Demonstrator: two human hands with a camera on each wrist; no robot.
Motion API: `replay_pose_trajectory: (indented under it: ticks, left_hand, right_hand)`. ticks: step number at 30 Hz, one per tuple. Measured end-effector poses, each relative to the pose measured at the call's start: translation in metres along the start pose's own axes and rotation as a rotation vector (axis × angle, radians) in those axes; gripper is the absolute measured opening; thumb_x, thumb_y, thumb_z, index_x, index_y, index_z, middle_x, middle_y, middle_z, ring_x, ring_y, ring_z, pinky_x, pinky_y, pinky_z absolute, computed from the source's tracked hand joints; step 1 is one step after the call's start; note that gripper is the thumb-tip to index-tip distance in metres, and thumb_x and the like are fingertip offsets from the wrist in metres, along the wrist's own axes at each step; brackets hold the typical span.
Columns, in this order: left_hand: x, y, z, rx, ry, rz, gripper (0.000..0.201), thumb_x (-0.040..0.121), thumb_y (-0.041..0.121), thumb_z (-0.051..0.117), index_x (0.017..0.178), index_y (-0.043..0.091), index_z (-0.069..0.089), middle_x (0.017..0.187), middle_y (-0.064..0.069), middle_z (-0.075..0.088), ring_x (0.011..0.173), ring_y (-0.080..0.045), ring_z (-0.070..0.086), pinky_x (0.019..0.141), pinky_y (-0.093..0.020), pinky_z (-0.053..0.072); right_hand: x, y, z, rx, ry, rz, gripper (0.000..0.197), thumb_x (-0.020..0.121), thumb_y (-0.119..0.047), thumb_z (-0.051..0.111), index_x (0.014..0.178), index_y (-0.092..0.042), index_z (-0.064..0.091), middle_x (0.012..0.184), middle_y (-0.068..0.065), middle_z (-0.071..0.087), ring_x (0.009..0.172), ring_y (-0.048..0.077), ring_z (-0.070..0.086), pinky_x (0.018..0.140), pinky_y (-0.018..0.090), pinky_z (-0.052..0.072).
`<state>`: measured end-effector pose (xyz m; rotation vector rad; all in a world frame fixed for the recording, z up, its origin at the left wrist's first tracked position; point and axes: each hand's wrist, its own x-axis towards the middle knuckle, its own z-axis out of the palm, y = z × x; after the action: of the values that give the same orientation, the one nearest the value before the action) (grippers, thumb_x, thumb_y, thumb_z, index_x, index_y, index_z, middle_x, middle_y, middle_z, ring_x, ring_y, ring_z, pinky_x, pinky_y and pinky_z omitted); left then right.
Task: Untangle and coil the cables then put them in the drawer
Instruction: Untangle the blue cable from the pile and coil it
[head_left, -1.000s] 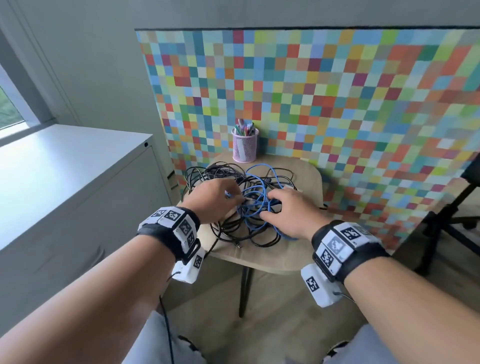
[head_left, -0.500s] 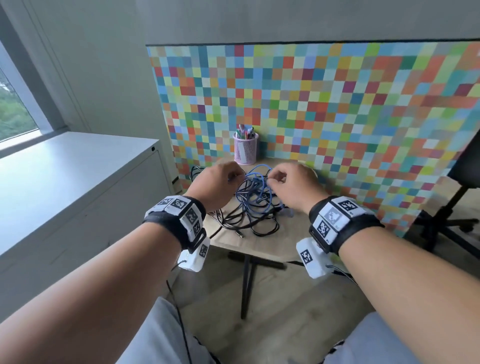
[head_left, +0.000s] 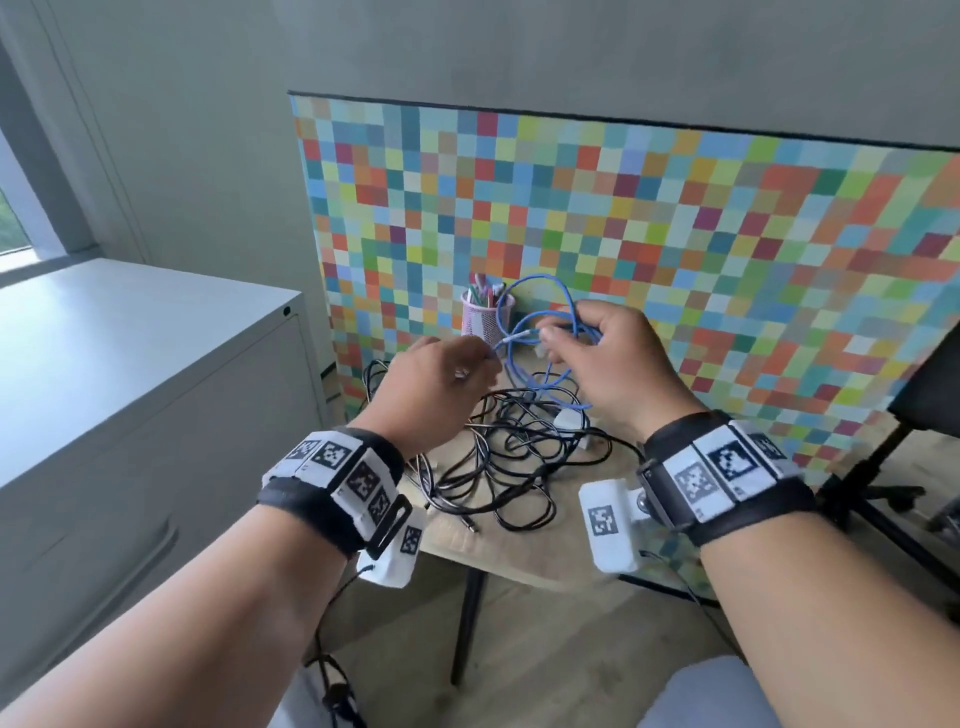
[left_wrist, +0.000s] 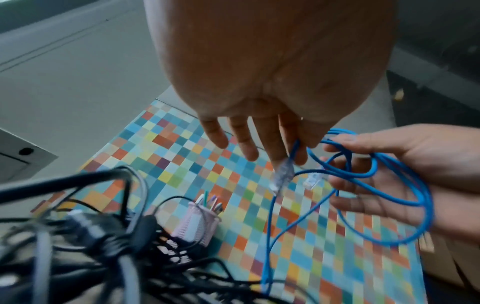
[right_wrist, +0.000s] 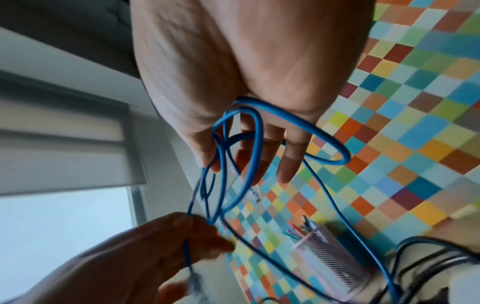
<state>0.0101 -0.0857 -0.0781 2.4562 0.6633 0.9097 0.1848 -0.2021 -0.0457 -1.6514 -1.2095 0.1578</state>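
Above the small table (head_left: 519, 551), both hands hold a blue network cable (head_left: 537, 312). My left hand (head_left: 483, 364) pinches it just behind its clear plug (left_wrist: 281, 176). My right hand (head_left: 556, 338) holds several blue loops (right_wrist: 255, 131) hung over its fingers (left_wrist: 345, 185), with the thumb on top. One blue strand drops down into the tangle of black cables (head_left: 519, 447) on the tabletop. A white adapter (head_left: 569, 418) sits in that heap. The grey cabinet (head_left: 130, 374) at my left has its drawer front (head_left: 156, 540) closed.
A pink mesh pen cup (head_left: 480, 319) stands at the back of the table, right behind the hands. A colourful checkered board (head_left: 675, 260) backs the table. A black chair (head_left: 924, 395) is at the right. The cabinet top is bare.
Both hands have risen off the table, lifting the blue cable out of the black tangle. The hands have drawn slightly apart, with the blue loops now gathered in the right hand.
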Motion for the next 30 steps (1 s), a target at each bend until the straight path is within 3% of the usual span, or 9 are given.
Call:
replay_pose_trajectory:
  ticks: [4, 7, 12, 15, 19, 21, 23, 28, 30]
  left_hand:
    - [0.008, 0.017, 0.001, -0.249, 0.018, -0.044, 0.024, 0.108, 0.032, 0.050, 0.092, 0.020, 0.063, 0.081, 0.007, 0.075, 0.080, -0.017, 0.069, 0.077, -0.034, 0.054]
    - [0.009, 0.025, 0.006, -0.388, 0.030, -0.068, 0.023, 0.109, 0.023, 0.049, 0.089, 0.013, 0.055, 0.065, 0.003, 0.060, 0.064, -0.023, 0.067, 0.062, -0.031, 0.050]
    - [0.014, 0.032, 0.016, -0.797, 0.015, -0.180, 0.012, 0.104, 0.003, 0.053, 0.095, 0.009, 0.058, 0.077, -0.009, 0.061, 0.066, -0.026, 0.060, 0.067, -0.032, 0.054]
    - [0.013, 0.028, 0.018, -0.900, -0.060, -0.208, 0.012, 0.100, 0.008, 0.058, 0.109, 0.009, 0.066, 0.089, -0.011, 0.068, 0.069, -0.028, 0.065, 0.076, -0.038, 0.055]
    - [0.008, 0.018, 0.023, -0.980, -0.067, -0.196, 0.038, 0.092, 0.037, 0.060, 0.115, 0.008, 0.070, 0.084, -0.019, 0.067, 0.074, -0.033, 0.067, 0.076, -0.041, 0.055]
    - [0.003, 0.013, 0.025, -0.981, -0.039, -0.194, 0.042, 0.092, 0.043, 0.061, 0.109, 0.005, 0.070, 0.080, -0.021, 0.066, 0.074, -0.034, 0.067, 0.077, -0.044, 0.056]
    - [-0.002, 0.007, 0.023, -0.974, -0.002, -0.192, 0.027, 0.096, 0.033, 0.064, 0.103, 0.009, 0.071, 0.077, -0.019, 0.064, 0.075, -0.033, 0.065, 0.080, -0.047, 0.056]
    - [-0.010, -0.005, 0.014, -0.864, 0.066, -0.182, 0.009, 0.096, 0.000, 0.066, 0.097, 0.010, 0.066, 0.080, -0.014, 0.069, 0.072, -0.014, 0.066, 0.063, -0.015, 0.049]
    - [-0.007, -0.008, 0.015, -0.838, 0.092, -0.160, 0.017, 0.094, -0.002, 0.068, 0.092, 0.014, 0.064, 0.084, -0.023, 0.069, 0.079, -0.020, 0.066, 0.066, -0.016, 0.050]
  right_hand:
    - [-0.012, -0.003, 0.006, 0.109, -0.070, -0.011, 0.022, 0.099, -0.019, 0.067, 0.092, -0.038, 0.077, 0.085, -0.010, 0.077, 0.077, 0.015, 0.075, 0.087, 0.050, 0.061]
    - [-0.018, 0.007, 0.002, 0.178, -0.069, 0.016, 0.013, 0.096, -0.038, 0.065, 0.093, -0.043, 0.077, 0.092, -0.001, 0.077, 0.082, 0.021, 0.076, 0.085, 0.055, 0.060]
    - [-0.029, 0.029, 0.004, 0.438, -0.078, 0.114, 0.039, 0.095, -0.055, 0.047, 0.104, -0.029, 0.074, 0.103, -0.001, 0.076, 0.093, 0.029, 0.075, 0.079, 0.052, 0.058]
    - [-0.036, 0.037, 0.010, 0.485, -0.031, 0.123, 0.049, 0.097, -0.057, 0.034, 0.112, -0.027, 0.070, 0.101, -0.013, 0.075, 0.098, 0.023, 0.072, 0.079, 0.049, 0.059]
    - [-0.036, 0.038, 0.022, 0.574, -0.083, 0.089, 0.066, 0.098, -0.057, 0.015, 0.110, -0.026, 0.072, 0.108, -0.006, 0.075, 0.099, 0.016, 0.070, 0.079, 0.044, 0.049]
    - [-0.033, 0.037, 0.029, 0.606, -0.071, 0.081, 0.064, 0.099, -0.056, 0.016, 0.105, -0.027, 0.073, 0.112, 0.000, 0.076, 0.098, 0.021, 0.069, 0.077, 0.042, 0.046]
    - [-0.029, 0.038, 0.033, 0.590, -0.025, 0.091, 0.052, 0.099, -0.051, 0.027, 0.101, -0.024, 0.071, 0.114, 0.003, 0.076, 0.097, 0.027, 0.071, 0.074, 0.041, 0.047]
    - [-0.027, 0.051, 0.031, 0.454, -0.068, -0.020, 0.036, 0.098, -0.029, 0.034, 0.101, -0.019, 0.068, 0.120, 0.000, 0.071, 0.113, 0.029, 0.066, 0.085, 0.052, 0.051]
    - [-0.028, 0.055, 0.029, 0.433, -0.081, -0.015, 0.037, 0.096, -0.021, 0.036, 0.109, -0.012, 0.069, 0.121, 0.004, 0.071, 0.111, 0.028, 0.068, 0.092, 0.056, 0.052]
